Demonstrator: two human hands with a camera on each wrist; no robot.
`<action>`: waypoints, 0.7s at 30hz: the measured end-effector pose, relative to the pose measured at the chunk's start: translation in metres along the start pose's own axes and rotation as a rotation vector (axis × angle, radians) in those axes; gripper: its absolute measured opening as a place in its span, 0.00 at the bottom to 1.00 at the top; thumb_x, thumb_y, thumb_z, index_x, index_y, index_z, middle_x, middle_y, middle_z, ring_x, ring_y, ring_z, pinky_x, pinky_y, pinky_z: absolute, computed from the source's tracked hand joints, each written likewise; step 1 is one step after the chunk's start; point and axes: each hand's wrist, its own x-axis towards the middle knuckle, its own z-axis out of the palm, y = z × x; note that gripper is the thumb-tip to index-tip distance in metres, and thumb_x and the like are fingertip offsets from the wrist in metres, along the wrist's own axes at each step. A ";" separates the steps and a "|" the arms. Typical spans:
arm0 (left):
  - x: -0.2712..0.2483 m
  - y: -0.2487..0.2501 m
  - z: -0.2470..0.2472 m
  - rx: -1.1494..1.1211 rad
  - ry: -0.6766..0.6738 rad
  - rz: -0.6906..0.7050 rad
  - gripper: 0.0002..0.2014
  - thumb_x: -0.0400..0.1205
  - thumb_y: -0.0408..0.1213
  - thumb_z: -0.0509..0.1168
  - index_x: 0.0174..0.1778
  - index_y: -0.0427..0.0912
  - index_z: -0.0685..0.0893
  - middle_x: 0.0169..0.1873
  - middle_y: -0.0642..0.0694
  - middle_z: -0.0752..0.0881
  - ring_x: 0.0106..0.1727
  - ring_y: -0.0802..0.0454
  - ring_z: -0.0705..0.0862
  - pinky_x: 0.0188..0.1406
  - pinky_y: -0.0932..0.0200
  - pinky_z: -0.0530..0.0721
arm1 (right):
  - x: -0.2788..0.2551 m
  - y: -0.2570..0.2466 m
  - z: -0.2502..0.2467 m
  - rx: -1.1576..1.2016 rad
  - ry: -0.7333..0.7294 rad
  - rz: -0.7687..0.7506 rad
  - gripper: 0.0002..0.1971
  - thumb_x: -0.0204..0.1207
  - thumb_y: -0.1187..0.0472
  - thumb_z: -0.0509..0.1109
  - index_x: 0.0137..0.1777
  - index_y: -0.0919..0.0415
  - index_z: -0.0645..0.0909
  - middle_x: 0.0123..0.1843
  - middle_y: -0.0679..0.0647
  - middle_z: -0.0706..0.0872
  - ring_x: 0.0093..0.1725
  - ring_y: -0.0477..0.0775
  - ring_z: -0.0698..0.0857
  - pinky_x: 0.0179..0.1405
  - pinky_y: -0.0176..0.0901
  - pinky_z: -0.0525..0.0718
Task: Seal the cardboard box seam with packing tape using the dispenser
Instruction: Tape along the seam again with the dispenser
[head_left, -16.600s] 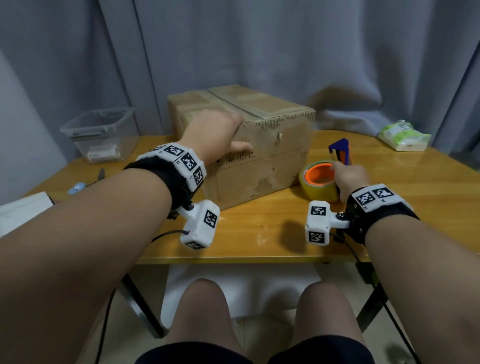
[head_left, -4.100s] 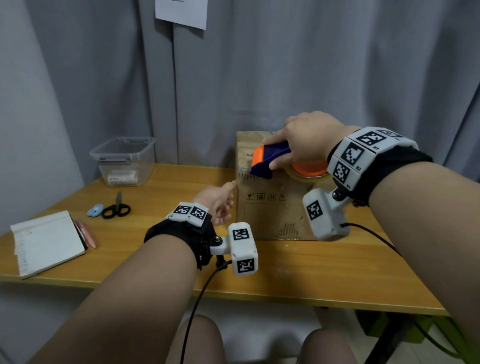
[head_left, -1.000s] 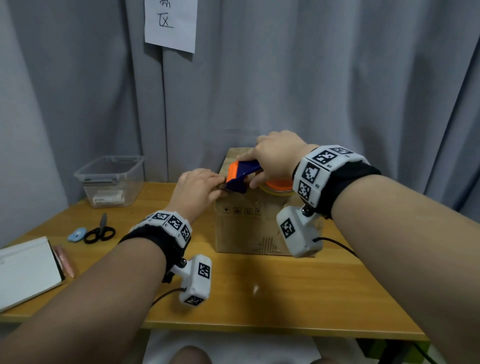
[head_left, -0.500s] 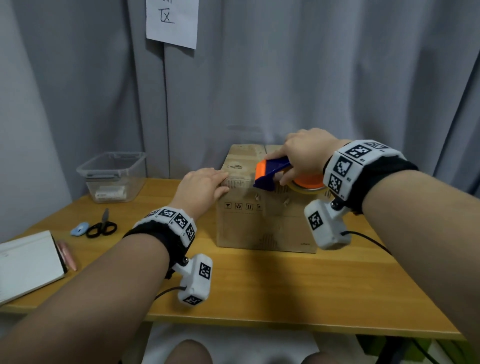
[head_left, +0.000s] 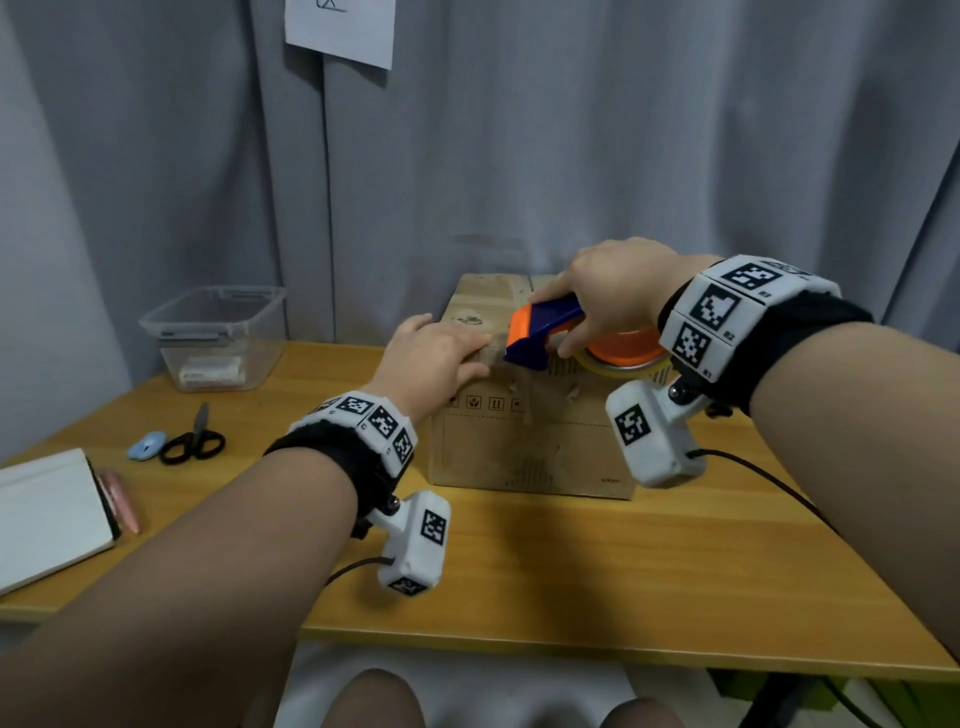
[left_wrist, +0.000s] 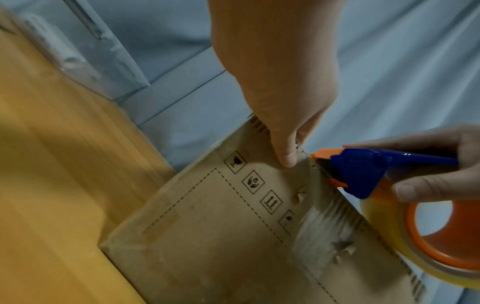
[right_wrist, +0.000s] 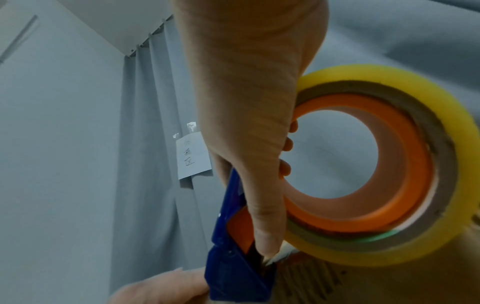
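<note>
A worn cardboard box (head_left: 519, 447) stands on the wooden table (head_left: 571, 571) against the curtain. My right hand (head_left: 608, 296) grips a blue and orange tape dispenser (head_left: 545, 332) with a yellow tape roll (head_left: 623, 364), held at the box's top front edge. In the left wrist view the dispenser (left_wrist: 358, 170) has its mouth against that edge of the box (left_wrist: 207, 236). My left hand (head_left: 436, 358) lies over the edge just left of the mouth, its thumb (left_wrist: 285, 158) pressed on the front face. In the right wrist view my thumb (right_wrist: 265, 226) lies along the dispenser (right_wrist: 233, 267) beside the roll (right_wrist: 389, 164).
A clear plastic bin (head_left: 218, 338) stands at the back left. Scissors (head_left: 195, 441), a small blue object (head_left: 147, 446), a notebook (head_left: 47, 514) and a pink pen (head_left: 117, 496) lie on the left. A grey curtain hangs close behind the box. A wrist cable (head_left: 753, 473) trails right.
A second ago my left hand's fingers were at the dispenser's mouth. They have since come off it and settled on the box's top front edge. The dispenser stays at that edge.
</note>
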 end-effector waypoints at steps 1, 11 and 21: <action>-0.002 -0.006 -0.001 0.008 0.004 -0.007 0.21 0.82 0.52 0.60 0.72 0.55 0.76 0.71 0.57 0.78 0.73 0.58 0.73 0.77 0.51 0.57 | 0.003 -0.005 -0.002 -0.001 0.004 0.002 0.32 0.69 0.34 0.71 0.73 0.38 0.71 0.45 0.43 0.76 0.46 0.50 0.75 0.40 0.46 0.73; -0.010 -0.046 -0.011 -0.010 -0.050 -0.135 0.20 0.82 0.42 0.61 0.71 0.58 0.76 0.67 0.52 0.82 0.72 0.52 0.76 0.75 0.49 0.61 | 0.030 -0.041 -0.015 0.034 0.097 -0.060 0.31 0.71 0.37 0.71 0.74 0.35 0.69 0.48 0.46 0.69 0.44 0.52 0.74 0.38 0.46 0.71; -0.010 -0.046 -0.005 -0.074 -0.065 -0.254 0.22 0.82 0.52 0.62 0.73 0.56 0.75 0.69 0.52 0.80 0.71 0.52 0.76 0.77 0.47 0.59 | -0.001 -0.003 -0.010 0.048 0.069 0.023 0.31 0.71 0.37 0.71 0.75 0.33 0.68 0.47 0.47 0.71 0.45 0.52 0.74 0.40 0.47 0.75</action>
